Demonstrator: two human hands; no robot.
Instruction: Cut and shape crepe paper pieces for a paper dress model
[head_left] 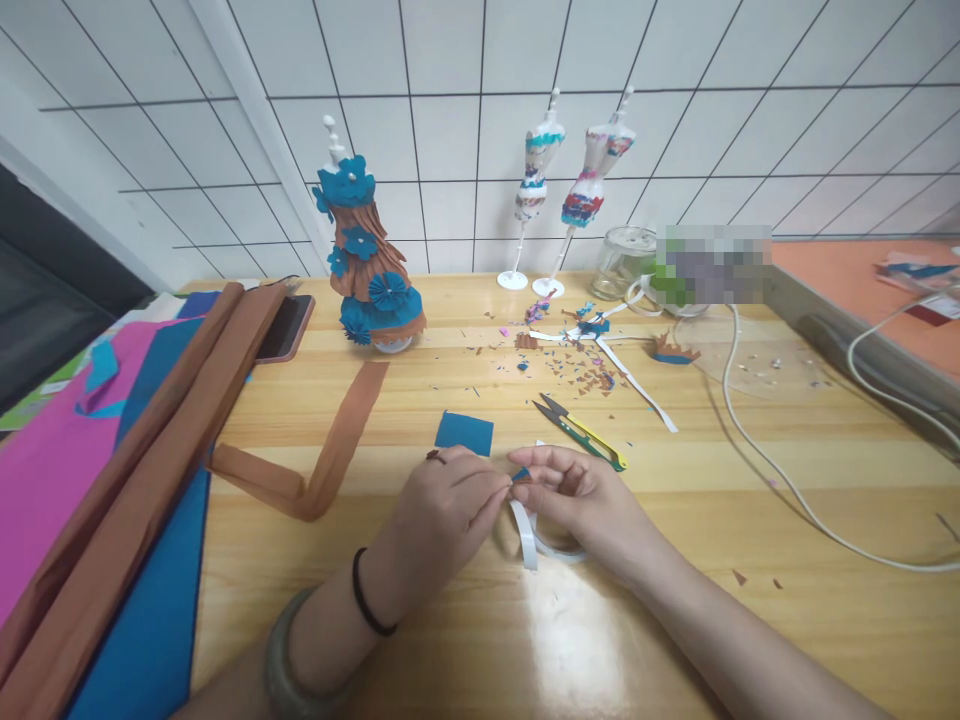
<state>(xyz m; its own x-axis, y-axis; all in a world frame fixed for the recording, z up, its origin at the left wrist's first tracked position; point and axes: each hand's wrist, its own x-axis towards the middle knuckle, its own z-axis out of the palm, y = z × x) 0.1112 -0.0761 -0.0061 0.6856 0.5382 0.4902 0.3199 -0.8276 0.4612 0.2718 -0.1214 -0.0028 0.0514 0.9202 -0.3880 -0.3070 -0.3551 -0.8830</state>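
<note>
Both hands meet above the wooden table, fingertips pinched together on a small blue and brown paper piece (521, 475). My left hand (454, 497), with a black band and a bangle on its arm, covers part of it. From the other side my right hand (581, 497) grips it between thumb and fingers. A white tape strip (526, 540) hangs or lies just below the fingertips, beside a tape roll (561, 552) partly hidden by my right hand. Beyond the hands lie a blue paper rectangle (465, 432) and yellow-green thread snips (581, 432).
A small dress form (371, 260) in brown and blue paper stands at the back, with two white forms (532, 175) farther right. Paper scraps (592, 375) litter the middle. Brown crepe paper (172, 440) lies left, near a phone (286, 328). A white cable (780, 490) curves at right.
</note>
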